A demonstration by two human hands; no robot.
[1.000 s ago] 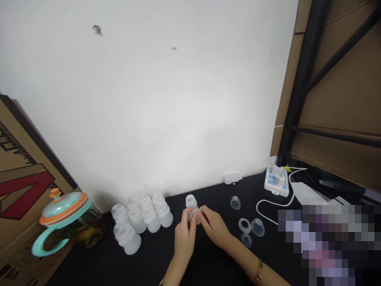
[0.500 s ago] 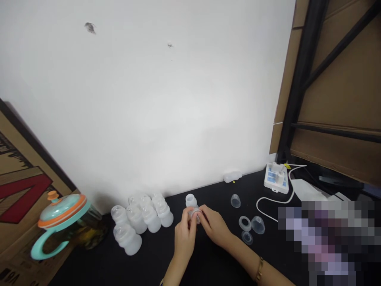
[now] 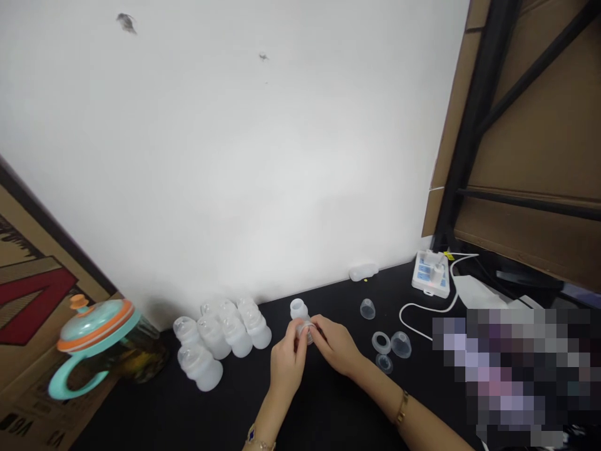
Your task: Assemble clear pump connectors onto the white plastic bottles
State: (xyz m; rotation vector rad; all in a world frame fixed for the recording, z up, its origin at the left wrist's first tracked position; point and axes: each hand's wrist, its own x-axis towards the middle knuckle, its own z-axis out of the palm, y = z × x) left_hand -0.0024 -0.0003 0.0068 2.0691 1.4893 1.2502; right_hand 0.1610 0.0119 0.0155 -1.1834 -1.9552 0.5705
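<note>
Both hands meet at the middle of the table around a small translucent bottle collar ring. My left hand pinches its left side with thumb and fingers, and my right hand grips it from the right. Whether a teat sits inside the ring is hidden by the fingers. Just behind them stands a white baby bottle with an uncovered neck. To the right lie another collar ring, a clear teat and two clear dome caps.
Several capped baby bottles stand grouped at left. Beyond them is a jug with a turquoise and orange lid. A white object lies by the wall. At right are a power strip, its white cable and a metal rack.
The view has shifted slightly, so everything sits a little higher and further left. Both hands stay on the collar ring, with only slight finger movement.
</note>
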